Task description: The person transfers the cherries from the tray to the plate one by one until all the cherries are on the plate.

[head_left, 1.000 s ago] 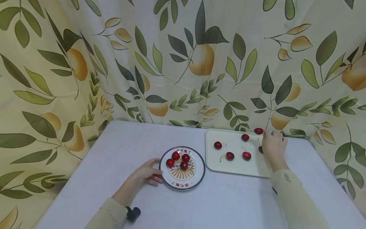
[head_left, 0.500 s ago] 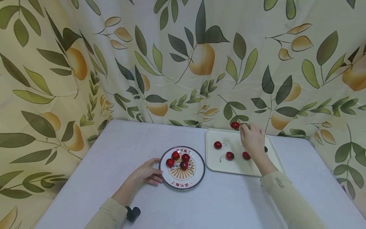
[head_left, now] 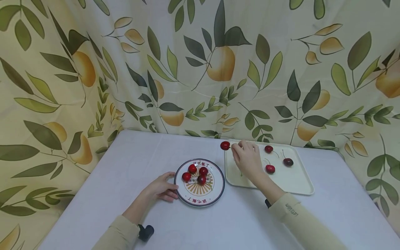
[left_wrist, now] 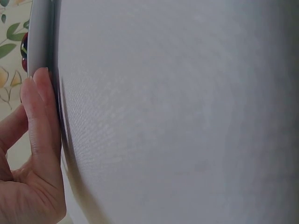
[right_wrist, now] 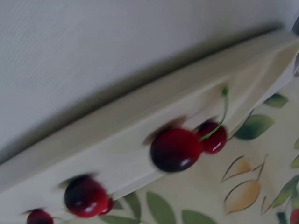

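Note:
My right hand [head_left: 248, 158] pinches a dark red cherry [head_left: 225, 145] by its stem, over the left far corner of the cream tray [head_left: 300, 184]. More cherries with stems lie on that tray; one cherry [head_left: 270, 169] sits right of my wrist, others are hidden behind the hand. In the right wrist view a cherry [right_wrist: 176, 149] with a green stem shows close up. My left hand [head_left: 160, 187] touches the left rim of a round plate [head_left: 195, 202], its fingers [left_wrist: 37, 112] straight along the plate's edge. Several cherries [head_left: 186, 176] rest on the plate's printed middle.
A white cloth [head_left: 131, 152] covers the table. Behind it hangs a curtain [head_left: 193, 100] printed with fruit and leaves. The plate and tray stand side by side with a narrow gap. A black wrist camera [head_left: 146, 233] sticks out by the left sleeve.
My right hand has carried the cherry leftward across the tray, uncovering the cherries on its right part. The left hand and the plate have stayed in place.

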The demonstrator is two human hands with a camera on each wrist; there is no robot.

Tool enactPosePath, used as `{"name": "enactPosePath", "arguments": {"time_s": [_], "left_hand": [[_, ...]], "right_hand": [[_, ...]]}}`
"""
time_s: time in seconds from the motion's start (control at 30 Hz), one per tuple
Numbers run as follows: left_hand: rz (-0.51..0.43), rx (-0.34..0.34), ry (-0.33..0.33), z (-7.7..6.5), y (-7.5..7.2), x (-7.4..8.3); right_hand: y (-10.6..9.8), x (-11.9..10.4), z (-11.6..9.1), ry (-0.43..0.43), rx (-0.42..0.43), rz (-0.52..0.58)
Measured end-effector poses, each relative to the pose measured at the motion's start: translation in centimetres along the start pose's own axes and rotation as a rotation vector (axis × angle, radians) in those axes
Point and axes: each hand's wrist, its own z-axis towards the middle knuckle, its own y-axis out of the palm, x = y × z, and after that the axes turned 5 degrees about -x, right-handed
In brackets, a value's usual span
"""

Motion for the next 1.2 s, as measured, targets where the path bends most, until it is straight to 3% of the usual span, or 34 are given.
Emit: {"name": "enactPosePath", "arguments": {"time_s": [0.57,1.0,1.2], "left_hand": [[-0.012,0.007,-0.006,0.1,0.0,0.0],[-0.001,0.009,-0.001,0.1,0.0,0.0],[-0.004,0.001,-0.003,0.1,0.0,0.1]], "right_hand": [[2.8,-7.3,-1.9,-0.235,-0.16,-0.014],[4.0,-9.5,-3.2,-0.385,-0.173,-0.073],[4.3,-10.0,-3.5,-0.423,-0.227,-0.125]]}}
